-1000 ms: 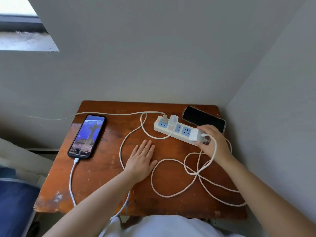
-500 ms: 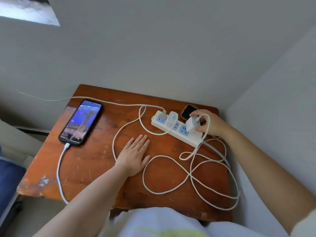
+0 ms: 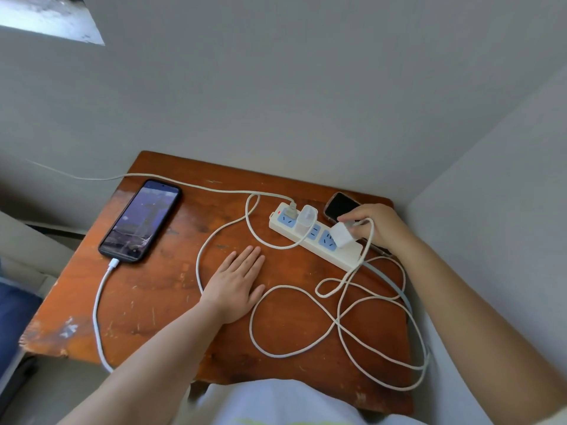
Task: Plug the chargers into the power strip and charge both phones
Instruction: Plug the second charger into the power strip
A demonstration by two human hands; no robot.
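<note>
Second charger [image 3: 343, 235] pinched in right hand [image 3: 379, 228], fingertips closed on its far end, cable [image 3: 346, 305] draped over the knuckles and dropping in loose loops toward the near right of the tabletop [image 3: 159, 302]. Charger tilted, its lower edge at or just above the power strip [image 3: 316, 237]; prongs hidden, so seated or not cannot be told. Probably not yet home, judging by the tilt. Strip's long axis running diagonally, far-left to near-right, directly under the right hand; free blue socket [image 3: 325, 240] just left of the held charger, toward the left hand. First charger [image 3: 305, 220] upright in the strip farther left along that same axis. Left hand [image 3: 237, 282] flat, fingers together and extended, palm down on bare wood, well short of the strip and holding nothing. Right hand plainly the nearer one; coming move likely a straightening of the charger and a push down square to the strip's face. Dark phone [image 3: 339, 207] partly behind the right hand, beyond the strip, no cable seen in it. Lit phone [image 3: 141, 220] well left of the left hand, cable plugged into its near end.
</note>
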